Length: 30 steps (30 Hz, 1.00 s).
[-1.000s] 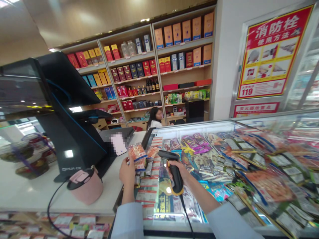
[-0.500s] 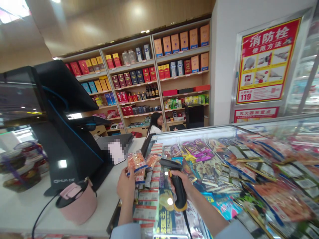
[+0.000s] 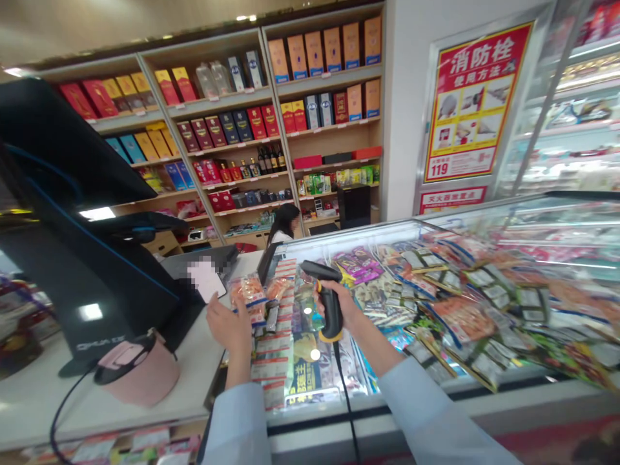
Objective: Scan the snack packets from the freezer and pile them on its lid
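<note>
A glass-topped case [image 3: 310,445] stands beside the white table [image 3: 194,387]. Above the glass, the right hand [image 3: 343,307] wraps the handle of a black scanner [image 3: 331,316], its head turned left; a loose, steady wrist probably serves best. The left hand [image 3: 228,328] has its fingers parted; I cannot tell whether they touch the clear packets [image 3: 249,290] at the case's left edge, or the phone [image 3: 210,284] just beyond. Light fingertips should keep the film uncreased.

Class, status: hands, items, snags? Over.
Right hand grips black-and-yellow scanner. Left hand open by clear plastic packets, contact unclear. Thin black cable hangs below scanner.
</note>
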Tool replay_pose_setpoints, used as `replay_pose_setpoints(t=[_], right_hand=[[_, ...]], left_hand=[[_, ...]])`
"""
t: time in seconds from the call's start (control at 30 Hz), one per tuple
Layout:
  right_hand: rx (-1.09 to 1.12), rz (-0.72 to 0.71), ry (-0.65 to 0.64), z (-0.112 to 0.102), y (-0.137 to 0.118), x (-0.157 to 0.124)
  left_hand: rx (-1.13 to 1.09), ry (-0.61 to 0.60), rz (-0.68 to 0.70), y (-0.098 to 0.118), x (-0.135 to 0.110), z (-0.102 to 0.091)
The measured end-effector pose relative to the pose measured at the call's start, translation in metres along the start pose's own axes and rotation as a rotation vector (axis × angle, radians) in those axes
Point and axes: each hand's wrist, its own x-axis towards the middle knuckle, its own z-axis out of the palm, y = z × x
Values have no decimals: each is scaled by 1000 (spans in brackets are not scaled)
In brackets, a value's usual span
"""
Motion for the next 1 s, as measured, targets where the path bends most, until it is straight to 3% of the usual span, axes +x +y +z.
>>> replay_pose_setpoints(t=[0.1,0.23,0.33,0.43,0.53,0.63,0.87,1.0], right_hand=[[-27,-69,8,11,-40,-18],[-72,-179,43,8,-90,-48],[-110,-236,104,-11,-114,-76],[-153,-274,221,-43,-123,-109],[-172,-278,316,-80,-120,-141],[-200,-242,362,-115,-120,-168],[-288,-283,450,-166,-144,-197],[-292,-244,460,-184,-142,-196]], left_hand=[[-112,-9,113,32,-4,1],[-284,-123,234,102,-24,3],[-433,-244,281,152,-59,5],[-565,-383,303,186,-106,12],[-682,-522,320,205,-150,25],[-785,-650,348,217,-175,42],[-984,-854,269,235,-187,78],[-1128,-1071,178,242,-196,88]])
